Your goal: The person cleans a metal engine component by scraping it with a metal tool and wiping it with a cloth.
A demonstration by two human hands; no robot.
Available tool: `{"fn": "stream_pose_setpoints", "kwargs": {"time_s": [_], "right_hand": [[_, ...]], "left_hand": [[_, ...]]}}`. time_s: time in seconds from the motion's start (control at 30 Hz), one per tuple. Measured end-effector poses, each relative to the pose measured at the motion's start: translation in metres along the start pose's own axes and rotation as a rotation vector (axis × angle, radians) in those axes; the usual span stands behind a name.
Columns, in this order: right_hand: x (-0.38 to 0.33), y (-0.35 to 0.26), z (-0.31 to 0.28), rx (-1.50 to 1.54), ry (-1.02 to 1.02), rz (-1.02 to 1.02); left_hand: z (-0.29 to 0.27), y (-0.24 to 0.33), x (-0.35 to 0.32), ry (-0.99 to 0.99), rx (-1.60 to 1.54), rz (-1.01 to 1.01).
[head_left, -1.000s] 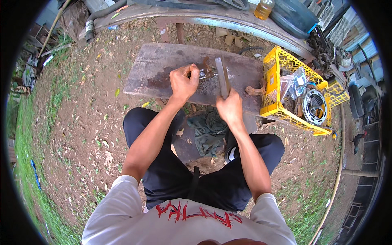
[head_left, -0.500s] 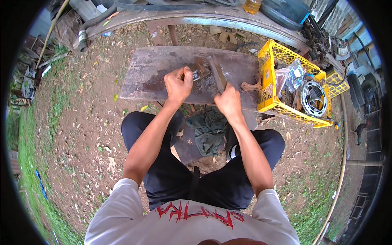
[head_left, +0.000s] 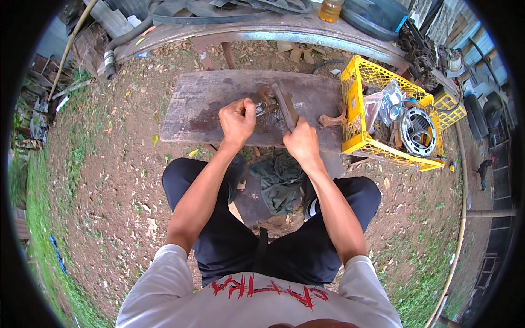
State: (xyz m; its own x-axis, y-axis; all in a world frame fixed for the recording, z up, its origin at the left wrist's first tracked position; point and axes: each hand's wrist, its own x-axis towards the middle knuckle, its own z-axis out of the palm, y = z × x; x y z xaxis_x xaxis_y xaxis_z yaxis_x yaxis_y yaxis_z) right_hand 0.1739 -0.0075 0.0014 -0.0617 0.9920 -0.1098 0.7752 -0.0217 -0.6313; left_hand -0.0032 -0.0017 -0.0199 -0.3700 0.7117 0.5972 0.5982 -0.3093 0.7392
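The right hand [head_left: 302, 145] grips a flat bar [head_left: 285, 107] — the left hand [head_left: 237, 121] curls narrow beside a rusty part [head_left: 267, 96], its hold unclear — left of a yellow crate [head_left: 356, 131].

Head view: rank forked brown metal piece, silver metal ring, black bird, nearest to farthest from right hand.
From right hand:
1. Forked brown metal piece: slightly right, ahead.
2. Silver metal ring: farther right.
3. Black bird: far right.
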Motion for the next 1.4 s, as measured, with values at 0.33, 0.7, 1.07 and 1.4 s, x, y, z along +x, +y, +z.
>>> {"fn": "stream_pose_setpoints", "kwargs": {"time_s": [0.33,0.7,1.07,1.4], "right_hand": [[-0.003,-0.008,0.001,0.086,-0.045,0.008],[-0.013,-0.016,-0.004,0.137,-0.06,-0.035],[0.009,-0.001,0.004,0.138,-0.059,0.051],[0.013,0.0,-0.012,0.008,0.007,0.057]], "left_hand": [[0.002,0.001,0.003,0.011,0.018,-0.023],[-0.005,0.004,0.007,0.019,0.007,-0.099],[-0.003,0.009,-0.001,-0.038,-0.02,-0.124],[-0.006,-0.005,0.008,-0.041,-0.094,-0.134]]}}
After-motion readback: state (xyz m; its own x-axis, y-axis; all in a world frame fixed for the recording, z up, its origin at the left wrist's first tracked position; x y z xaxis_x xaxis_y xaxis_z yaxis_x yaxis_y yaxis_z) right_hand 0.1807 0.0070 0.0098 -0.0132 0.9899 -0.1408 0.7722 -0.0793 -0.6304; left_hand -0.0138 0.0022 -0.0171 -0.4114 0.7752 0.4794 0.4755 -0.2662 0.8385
